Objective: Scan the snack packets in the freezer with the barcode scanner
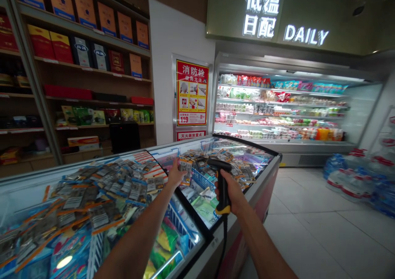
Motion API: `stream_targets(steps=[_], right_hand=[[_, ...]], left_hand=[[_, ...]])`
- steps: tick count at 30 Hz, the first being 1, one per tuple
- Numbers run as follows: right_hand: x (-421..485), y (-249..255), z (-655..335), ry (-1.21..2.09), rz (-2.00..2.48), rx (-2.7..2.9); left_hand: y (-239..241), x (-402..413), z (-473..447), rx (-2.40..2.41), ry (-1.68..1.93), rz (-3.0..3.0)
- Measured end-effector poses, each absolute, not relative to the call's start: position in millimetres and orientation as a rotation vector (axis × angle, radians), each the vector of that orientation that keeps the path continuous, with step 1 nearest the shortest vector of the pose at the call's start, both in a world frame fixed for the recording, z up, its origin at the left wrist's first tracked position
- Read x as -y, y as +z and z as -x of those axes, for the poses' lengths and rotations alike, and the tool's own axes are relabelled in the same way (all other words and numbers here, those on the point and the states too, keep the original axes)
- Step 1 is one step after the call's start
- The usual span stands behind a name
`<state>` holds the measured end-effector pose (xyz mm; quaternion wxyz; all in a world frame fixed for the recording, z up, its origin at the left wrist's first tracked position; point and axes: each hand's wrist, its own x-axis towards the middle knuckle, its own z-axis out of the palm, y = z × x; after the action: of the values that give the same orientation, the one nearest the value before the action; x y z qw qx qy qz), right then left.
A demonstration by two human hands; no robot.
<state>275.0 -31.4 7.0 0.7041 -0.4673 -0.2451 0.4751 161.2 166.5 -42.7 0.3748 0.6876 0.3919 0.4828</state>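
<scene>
My right hand (233, 192) is wrapped round the grip of a black and yellow barcode scanner (224, 190), its head tilted toward the left. Between the fingers of my left hand (176, 174) is a small packet (186, 173) with an orange edge and a printed label. Both hands are above the glass top of a chest freezer (202, 217). Many similar packets (117, 184) lie heaped on the glass at the left, and more packets (243, 163) spread behind the scanner. A dark cable (224, 233) hangs from the scanner's handle.
Through the glass show bagged goods (166, 235) and blue baskets (202, 178). Shelves of boxes (108, 19) stand at the left, beside a red fire-hydrant notice (193, 91). A lit refrigerated display (280, 106) stands at the back. Bottled water packs (354, 184) sit on the floor at right.
</scene>
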Motion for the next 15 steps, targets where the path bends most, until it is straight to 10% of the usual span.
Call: stream_targets(steps=[15], right_hand=[[5,1,-278,0.961,1.168,0.522]], left_hand=[[-25,-205,-64,-1.78,0.802,-2.32]])
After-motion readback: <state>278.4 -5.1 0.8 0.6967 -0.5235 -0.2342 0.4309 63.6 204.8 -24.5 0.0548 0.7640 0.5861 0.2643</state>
